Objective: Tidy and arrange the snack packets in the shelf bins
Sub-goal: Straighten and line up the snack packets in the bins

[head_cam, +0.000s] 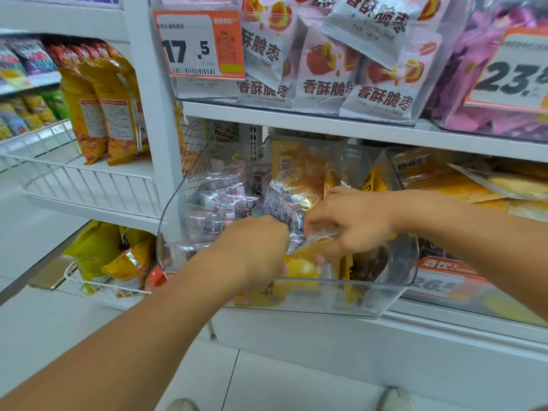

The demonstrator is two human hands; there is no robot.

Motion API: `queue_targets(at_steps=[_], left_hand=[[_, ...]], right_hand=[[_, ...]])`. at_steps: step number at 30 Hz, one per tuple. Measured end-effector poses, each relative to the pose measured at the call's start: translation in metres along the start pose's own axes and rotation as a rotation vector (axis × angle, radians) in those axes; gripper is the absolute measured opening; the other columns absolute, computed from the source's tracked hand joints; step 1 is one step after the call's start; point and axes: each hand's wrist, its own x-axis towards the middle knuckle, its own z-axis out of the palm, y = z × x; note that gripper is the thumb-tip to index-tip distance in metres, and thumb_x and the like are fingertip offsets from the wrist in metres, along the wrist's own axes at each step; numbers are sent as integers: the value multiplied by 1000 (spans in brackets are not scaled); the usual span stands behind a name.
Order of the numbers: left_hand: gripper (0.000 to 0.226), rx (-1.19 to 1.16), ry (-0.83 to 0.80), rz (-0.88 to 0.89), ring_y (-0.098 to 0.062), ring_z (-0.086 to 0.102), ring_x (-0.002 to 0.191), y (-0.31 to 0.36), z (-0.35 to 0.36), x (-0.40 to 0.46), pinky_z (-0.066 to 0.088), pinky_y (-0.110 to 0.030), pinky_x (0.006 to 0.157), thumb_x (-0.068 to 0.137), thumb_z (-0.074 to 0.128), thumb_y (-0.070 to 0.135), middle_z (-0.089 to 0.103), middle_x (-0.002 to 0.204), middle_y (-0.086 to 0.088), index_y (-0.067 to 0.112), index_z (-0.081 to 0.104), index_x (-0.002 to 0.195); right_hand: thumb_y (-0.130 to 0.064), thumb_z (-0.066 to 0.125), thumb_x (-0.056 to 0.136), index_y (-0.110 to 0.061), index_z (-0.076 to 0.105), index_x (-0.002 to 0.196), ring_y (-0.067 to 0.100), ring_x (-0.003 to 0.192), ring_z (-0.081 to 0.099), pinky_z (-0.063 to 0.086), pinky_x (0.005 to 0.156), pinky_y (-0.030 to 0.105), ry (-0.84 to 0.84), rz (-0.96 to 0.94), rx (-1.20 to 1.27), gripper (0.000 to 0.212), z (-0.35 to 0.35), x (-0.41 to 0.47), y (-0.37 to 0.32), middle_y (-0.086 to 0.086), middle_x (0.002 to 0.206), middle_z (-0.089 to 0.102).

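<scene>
White shelving over pale tiled floor. Clear plastic bin on middle shelf held pink packets left, yellow packets right. Left hand and right hand both pinched a clear-wrapped packet, fingers curled.

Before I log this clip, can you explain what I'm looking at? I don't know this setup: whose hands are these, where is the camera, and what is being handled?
There is no machine: a person wears a camera on the head, looking down at their own bare hands. They stand at a shop shelf. Both hands reach into a clear plastic bin holding pinkish packets on its left and yellow packets on its right. The left hand and right hand both seem to grip a clear-wrapped packet between them. A price tag reading 17.5 hangs above.
</scene>
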Motion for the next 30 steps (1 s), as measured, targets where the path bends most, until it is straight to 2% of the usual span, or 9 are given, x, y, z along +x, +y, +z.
queue_targets(at_steps=[4, 8, 12, 16, 18, 22, 24, 27, 30], left_hand=[[47, -388, 113, 100, -20, 43, 60, 7, 25, 8, 32, -29, 57, 87, 75, 31, 44, 55, 3, 15, 48, 52], [13, -687, 183, 94, -21, 60, 76, 36, 53, 23, 52, -34, 70, 86, 72, 31, 66, 70, 5, 27, 72, 73], [50, -612, 58, 220, -21, 37, 58, 33, 44, 17, 39, -36, 59, 102, 53, 33, 37, 57, 0, 15, 43, 56], [35, -548, -49, 297, -7, 44, 58, -6, 11, -8, 38, -28, 61, 104, 51, 27, 51, 63, 3, 14, 60, 72], [19, -562, 66, 251, 0, 55, 63, -26, -2, -16, 47, -23, 65, 98, 61, 27, 67, 70, 7, 21, 76, 88], [11, -488, 477, 76, 0, 67, 78, -54, -12, -15, 56, -28, 76, 89, 72, 32, 74, 84, 14, 26, 78, 96], [30, -342, 425, -17, -7, 66, 96, -60, -8, -10, 54, -32, 87, 85, 73, 47, 74, 103, 11, 26, 75, 108], [67, -148, 309, -71, -19, 59, 117, -60, 0, -1, 47, -42, 100, 76, 63, 74, 66, 122, 5, 27, 66, 123], [86, -40, 263, -46, -19, 52, 120, -53, 3, 5, 38, -49, 106, 65, 39, 92, 60, 119, 8, 33, 63, 123]], right_hand=[[-60, 49, 86, -22, 69, 113, 18, 110, 57, 42, 103, 42, 147, -122, 356, 51, -24, 8, -16, -1, 113, 66], [-33, 53, 99, -24, 45, 147, 26, 130, 48, 43, 105, 45, 253, -43, 22, 49, -26, 53, -29, 5, 145, 48], [-42, 65, 93, -30, 53, 138, 25, 112, 54, 49, 80, 38, 225, 20, -213, 48, -22, 75, -21, 0, 131, 47], [-50, 60, 94, -29, 52, 141, 27, 124, 50, 47, 100, 45, 56, -4, -308, 52, -12, 74, -11, 0, 143, 48], [-53, 58, 94, -34, 49, 141, 26, 128, 49, 45, 103, 47, -12, -17, -240, 52, -11, 61, -12, -4, 144, 49], [-53, 49, 98, -32, 49, 141, 25, 122, 52, 45, 102, 46, -209, 48, -177, 47, 0, 14, -15, -2, 140, 52], [-48, 42, 101, -29, 57, 132, 26, 114, 56, 47, 98, 47, -306, 98, -229, 39, 11, -4, -19, 1, 129, 58], [-40, 46, 101, -23, 64, 107, 23, 93, 60, 53, 85, 43, -67, 75, -180, 25, 1, -3, -29, -4, 94, 61], [-38, 46, 98, -27, 59, 121, 24, 108, 57, 48, 85, 37, 433, -33, -401, 29, -21, 33, -40, -2, 110, 60]])
